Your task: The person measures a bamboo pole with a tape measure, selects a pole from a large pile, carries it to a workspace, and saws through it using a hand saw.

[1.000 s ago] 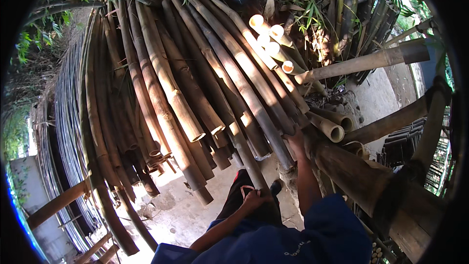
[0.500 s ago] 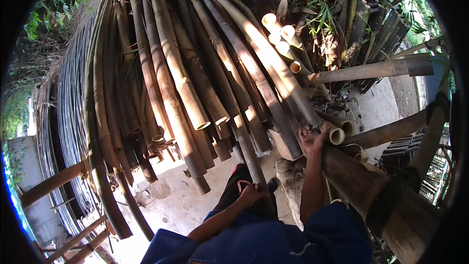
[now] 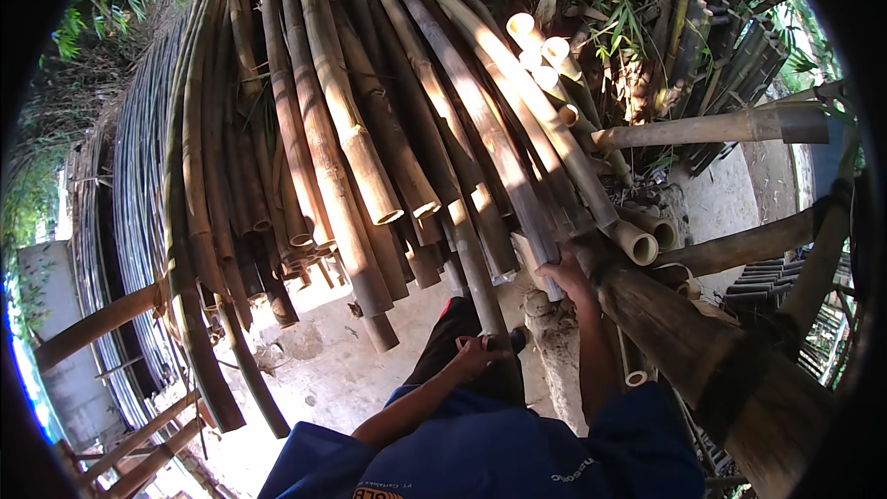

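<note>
Bamboo poles (image 3: 370,139) fan across the centre of the frame, leaning in a thick stack from the upper edge down to a concrete floor (image 3: 319,374). We see our right hand (image 3: 565,279) clasping the lower end of one pole (image 3: 517,194) at centre right, beside a heavy post (image 3: 684,342), and our left hand (image 3: 476,351) wrapped around another pole's foot (image 3: 480,286) at lower centre. By our reading the sorting is barely begun: nearly every pole stands in the stack, none yet drawn clear.
</note>
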A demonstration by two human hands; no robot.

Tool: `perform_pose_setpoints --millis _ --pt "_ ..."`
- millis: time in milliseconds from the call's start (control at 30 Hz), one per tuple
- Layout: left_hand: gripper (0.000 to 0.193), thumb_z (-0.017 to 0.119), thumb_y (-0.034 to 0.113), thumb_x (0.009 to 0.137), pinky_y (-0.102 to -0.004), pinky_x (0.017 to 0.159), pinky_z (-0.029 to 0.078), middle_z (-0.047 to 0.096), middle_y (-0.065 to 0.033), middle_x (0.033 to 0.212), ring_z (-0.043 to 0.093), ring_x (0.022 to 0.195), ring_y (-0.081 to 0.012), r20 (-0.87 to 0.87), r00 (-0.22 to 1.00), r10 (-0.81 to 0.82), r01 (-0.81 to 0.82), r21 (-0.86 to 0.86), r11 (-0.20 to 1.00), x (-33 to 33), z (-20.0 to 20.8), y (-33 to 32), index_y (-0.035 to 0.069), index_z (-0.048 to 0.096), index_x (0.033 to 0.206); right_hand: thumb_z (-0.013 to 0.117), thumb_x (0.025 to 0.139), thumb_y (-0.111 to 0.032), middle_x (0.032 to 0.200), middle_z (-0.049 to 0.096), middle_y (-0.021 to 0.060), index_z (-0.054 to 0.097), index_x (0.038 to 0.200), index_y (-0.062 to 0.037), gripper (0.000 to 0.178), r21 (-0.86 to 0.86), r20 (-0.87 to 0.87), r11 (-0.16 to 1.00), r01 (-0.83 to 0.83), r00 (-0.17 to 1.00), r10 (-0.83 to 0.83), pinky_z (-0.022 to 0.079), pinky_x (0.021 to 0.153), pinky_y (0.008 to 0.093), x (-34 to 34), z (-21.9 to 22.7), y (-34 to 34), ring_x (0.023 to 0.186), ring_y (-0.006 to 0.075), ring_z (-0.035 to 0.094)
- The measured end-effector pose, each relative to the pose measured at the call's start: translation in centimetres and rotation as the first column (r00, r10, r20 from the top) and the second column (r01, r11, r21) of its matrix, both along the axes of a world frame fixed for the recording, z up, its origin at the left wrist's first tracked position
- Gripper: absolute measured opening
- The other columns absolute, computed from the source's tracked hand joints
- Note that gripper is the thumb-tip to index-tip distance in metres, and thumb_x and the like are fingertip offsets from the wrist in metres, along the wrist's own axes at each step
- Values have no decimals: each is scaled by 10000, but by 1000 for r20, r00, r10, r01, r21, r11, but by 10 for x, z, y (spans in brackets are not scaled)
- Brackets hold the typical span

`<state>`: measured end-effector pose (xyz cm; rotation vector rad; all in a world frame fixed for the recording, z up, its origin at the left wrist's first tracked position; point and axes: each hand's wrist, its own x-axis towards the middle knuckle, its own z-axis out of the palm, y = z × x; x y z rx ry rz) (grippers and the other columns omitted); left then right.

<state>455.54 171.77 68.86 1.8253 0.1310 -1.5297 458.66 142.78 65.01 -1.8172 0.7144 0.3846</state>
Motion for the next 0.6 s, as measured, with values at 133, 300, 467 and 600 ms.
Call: perform_pose_setpoints --millis 133,300,467,600 --pt "579 854 429 708 -290 434 439 497 -94 886 481 557 -105 -122 992 27 -29 -17 999 8 8 -4 26 448 795 556 883 -557 728 582 133 442 1247 11 684 991 -120 -73 113 988 -98 526 559 378 2 60 7 617 243 628" --pt "642 839 481 708 -293 497 463 493 -88 968 479 635 -105 -142 990 20 -26 -40 999 15 18 -7 -30 533 946 413 898 -690 701 567 150 438 1253 11 786 994 -18 -112 1 989 -146 525 510 379 0 60 2 544 267 603" --pt "604 842 493 698 -303 550 466 510 -34 768 491 712 -106 -11 1000 16 -15 51 999 -4 -10 -1 -14 597 916 476 895 -622 736 588 143 451 1251 18 732 998 -51 -39 45 985 -166 527 504 387 -3 69 0 537 251 604" --pt "676 815 555 700 -291 467 389 507 5 619 456 471 -88 35 999 -17 19 -69 997 -13 -38 7 27 598 1061 689 795 -404 870 626 197 474 1219 1 624 442 -6 897 -12 1000 16 535 611 408 9 79 14 680 291 655"
